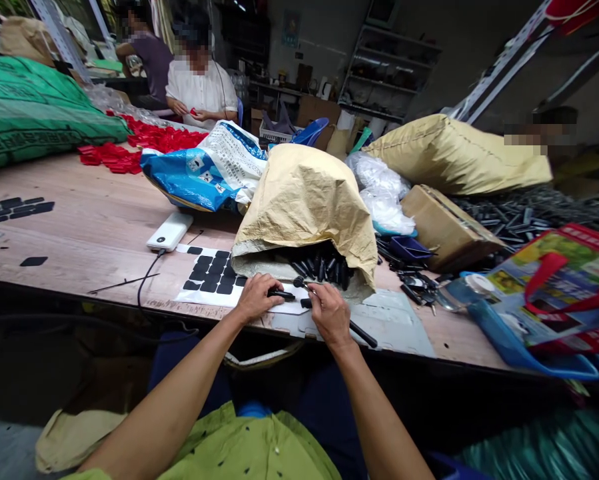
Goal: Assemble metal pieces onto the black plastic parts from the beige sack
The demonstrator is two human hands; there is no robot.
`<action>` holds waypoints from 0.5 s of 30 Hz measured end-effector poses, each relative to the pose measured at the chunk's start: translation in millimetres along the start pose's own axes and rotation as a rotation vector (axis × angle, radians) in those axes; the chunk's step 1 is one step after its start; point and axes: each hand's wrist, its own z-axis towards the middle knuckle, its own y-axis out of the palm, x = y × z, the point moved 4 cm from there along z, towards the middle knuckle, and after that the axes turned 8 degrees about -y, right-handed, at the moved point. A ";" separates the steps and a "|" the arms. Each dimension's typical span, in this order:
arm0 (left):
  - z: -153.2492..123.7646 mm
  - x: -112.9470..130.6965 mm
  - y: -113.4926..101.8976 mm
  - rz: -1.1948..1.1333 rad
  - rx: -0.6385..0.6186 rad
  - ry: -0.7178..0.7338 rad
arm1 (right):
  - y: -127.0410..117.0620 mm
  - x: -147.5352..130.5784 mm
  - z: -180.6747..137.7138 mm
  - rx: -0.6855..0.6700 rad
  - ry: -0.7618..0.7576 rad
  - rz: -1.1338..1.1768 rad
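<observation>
While both forearms reach in from the near edge, the left hand [254, 299] lies low over the table [104, 180], thumb and fingers closed on a black piece [283, 295]. That piece sits by the table's front edge — long axis running roughly left to right, free end pointing toward the right hand [330, 312]. The right, its fingers bent, pinches a small item [298, 283] with a dark round end; a black rod [363, 335] juts from beneath that hand, slanting nearer and rightward. Black patches [214, 272] on white paper lie beside the left hand. Just beyond, a tan sack [304, 193] stands in the way, mouth open toward the hands, dark parts [324, 267] inside. Behind it to the left come a blue-and-white bag [209, 173], red pieces [164, 137] — and, farther off, a person in white [199, 83].
</observation>
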 end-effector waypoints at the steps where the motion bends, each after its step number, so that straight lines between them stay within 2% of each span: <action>1: 0.1 0.1 -0.3 -0.003 -0.005 0.000 | 1.0 5.4 -1.4 -0.006 0.002 -0.029; 6: 0.5 -0.3 -1.4 -0.011 -0.021 0.007 | 11.3 20.9 -13.1 -0.029 0.006 -0.097; 15: 0.3 -3.7 1.1 -0.018 -0.027 0.019 | 11.0 16.2 -16.2 -0.025 0.016 -0.133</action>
